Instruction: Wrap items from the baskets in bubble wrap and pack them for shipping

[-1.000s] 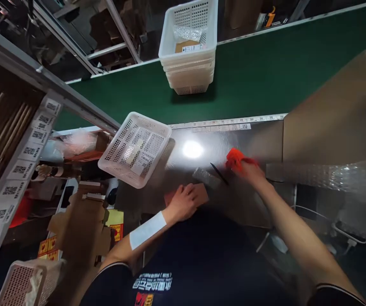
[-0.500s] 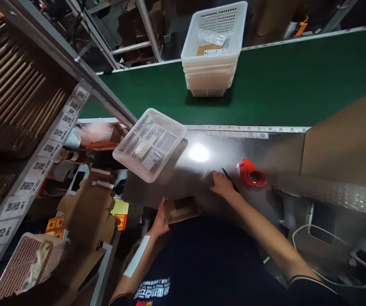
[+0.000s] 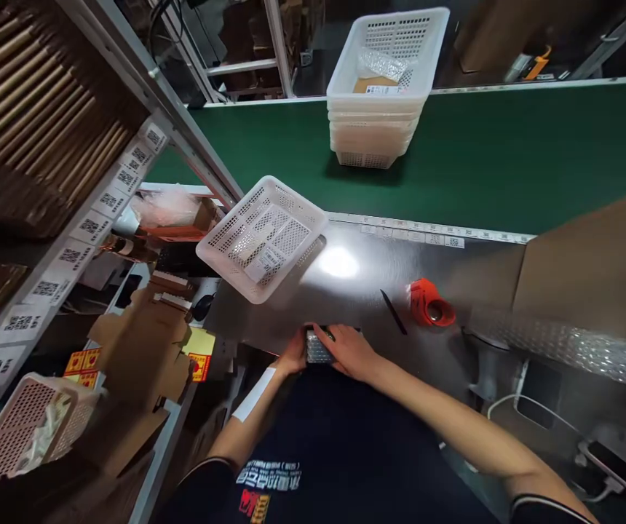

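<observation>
Both my hands meet at the near edge of the steel table. My left hand grips the left side of a small bubble-wrapped packet. My right hand lies over the packet's right side with the fingers curled on it. A red tape dispenser and a black pen lie on the table to the right, apart from both hands. A white perforated basket holding labelled items sits tilted at the table's far left corner.
A stack of white baskets stands on the green conveyor belt behind the table. A large cardboard box and bubble wrap fill the right. Shelves with QR labels, flat cardboard and another basket crowd the left.
My right hand came back from beside the pen to the table's near edge. Both hands now close on the bubble-wrapped packet; the brown box my left hand held is out of sight.
</observation>
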`<action>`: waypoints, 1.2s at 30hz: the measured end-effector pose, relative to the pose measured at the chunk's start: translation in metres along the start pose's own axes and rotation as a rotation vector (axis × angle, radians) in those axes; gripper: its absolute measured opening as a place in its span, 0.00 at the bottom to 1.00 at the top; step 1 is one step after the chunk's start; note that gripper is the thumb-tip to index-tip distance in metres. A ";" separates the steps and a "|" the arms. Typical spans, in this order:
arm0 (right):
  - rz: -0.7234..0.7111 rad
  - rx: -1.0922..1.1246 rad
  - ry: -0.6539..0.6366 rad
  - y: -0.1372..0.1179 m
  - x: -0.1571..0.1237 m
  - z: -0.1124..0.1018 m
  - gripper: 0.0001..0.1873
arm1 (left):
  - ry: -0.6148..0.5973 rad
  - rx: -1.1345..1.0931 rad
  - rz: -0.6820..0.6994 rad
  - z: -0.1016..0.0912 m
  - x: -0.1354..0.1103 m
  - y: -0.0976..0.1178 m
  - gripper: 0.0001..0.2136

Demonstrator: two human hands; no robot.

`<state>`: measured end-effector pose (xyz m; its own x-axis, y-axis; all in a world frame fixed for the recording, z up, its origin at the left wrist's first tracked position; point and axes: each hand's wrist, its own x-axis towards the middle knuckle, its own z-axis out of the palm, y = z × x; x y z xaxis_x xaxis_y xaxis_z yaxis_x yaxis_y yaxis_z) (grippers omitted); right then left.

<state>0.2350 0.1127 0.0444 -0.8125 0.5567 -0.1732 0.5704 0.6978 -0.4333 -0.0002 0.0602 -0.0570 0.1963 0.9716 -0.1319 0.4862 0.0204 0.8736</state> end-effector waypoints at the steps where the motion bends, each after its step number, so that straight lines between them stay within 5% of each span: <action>1: 0.017 0.002 0.024 0.000 0.002 0.007 0.52 | -0.012 0.009 0.008 0.000 0.001 -0.001 0.39; 8: -0.037 0.119 0.300 0.019 -0.017 0.037 0.48 | -0.144 0.013 -0.034 -0.011 -0.003 -0.001 0.51; 11: 0.133 0.450 0.458 0.057 -0.037 0.050 0.38 | -0.254 -0.231 -0.152 -0.030 -0.006 -0.001 0.61; 14: 0.334 0.942 0.376 0.097 -0.049 0.072 0.42 | -0.289 -0.534 -0.245 -0.044 -0.002 0.002 0.56; 17: 0.361 1.184 0.232 0.118 -0.046 0.096 0.46 | -0.292 -0.559 -0.296 -0.042 0.010 0.009 0.49; 24: 0.465 1.037 0.280 0.098 -0.016 0.119 0.38 | -0.106 -0.081 -0.429 -0.003 0.031 0.026 0.35; 29: 0.570 0.833 0.265 0.084 -0.005 0.118 0.32 | 0.060 0.013 -0.415 0.011 0.031 0.027 0.35; 36: 0.477 0.730 0.426 0.086 -0.007 0.135 0.36 | -0.248 -0.280 -0.378 -0.014 0.031 0.018 0.44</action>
<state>0.2732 0.1079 -0.1108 -0.3215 0.9256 -0.1998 0.4969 -0.0147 -0.8677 0.0027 0.0944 -0.0382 0.2635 0.7999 -0.5392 0.3227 0.4536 0.8307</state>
